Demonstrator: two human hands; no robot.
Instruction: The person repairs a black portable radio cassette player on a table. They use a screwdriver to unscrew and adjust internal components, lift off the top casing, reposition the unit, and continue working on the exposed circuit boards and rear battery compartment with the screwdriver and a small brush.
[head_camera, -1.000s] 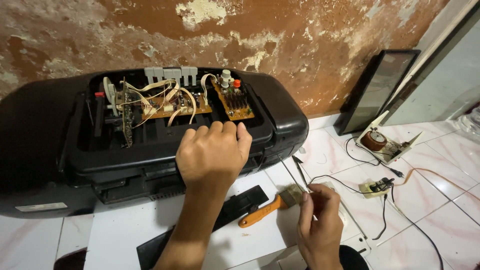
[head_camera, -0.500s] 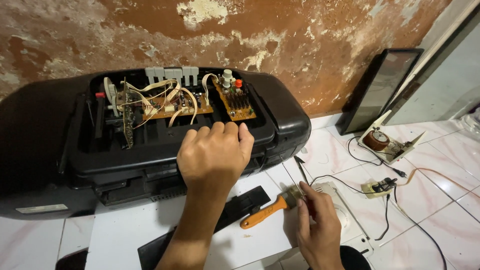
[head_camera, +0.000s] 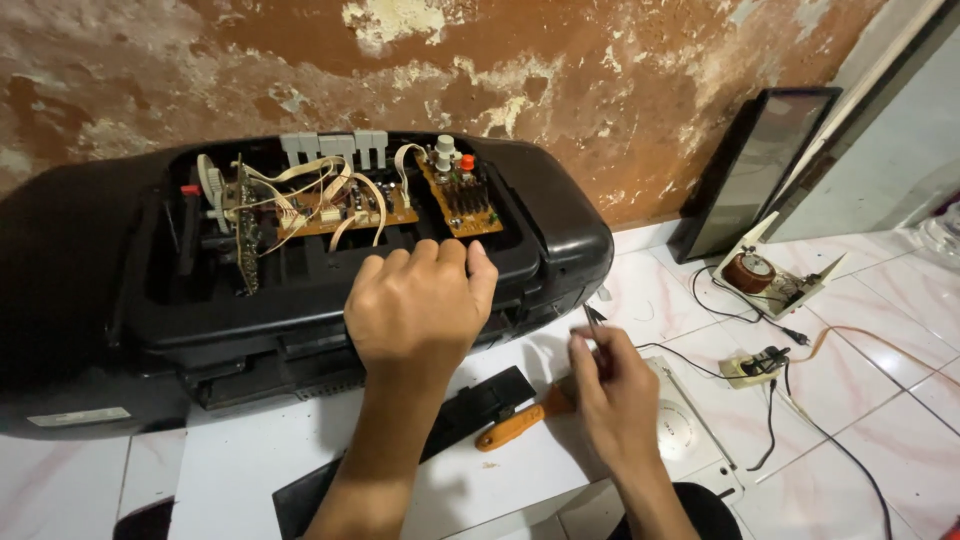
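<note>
Black plastic makes up the big opened radio cassette player (head_camera: 300, 290), which lies on the floor against the peeling brown wall (head_camera: 560, 90) and fills the head view from 9 o'clock to the middle. Its top is off, so brown circuit boards (head_camera: 460, 195) and thin pale wires (head_camera: 310, 190) show. The left hand (head_camera: 415, 305) rests flat on its front edge, fingers together and curled over the rim. The right hand (head_camera: 615, 385), at 5 o'clock, is pinched shut on a thin metal tool (head_camera: 592, 325). An orange-handled brush (head_camera: 520, 425) lies just beside it on white paper (head_camera: 300, 465).

The player looks heavy and stiff, so the thick outer shell is the safe place to hold. The boards and wires look easy to break.

At 3 o'clock, well apart, sit a small transformer board (head_camera: 770, 280) and a white power strip (head_camera: 755, 368).
</note>
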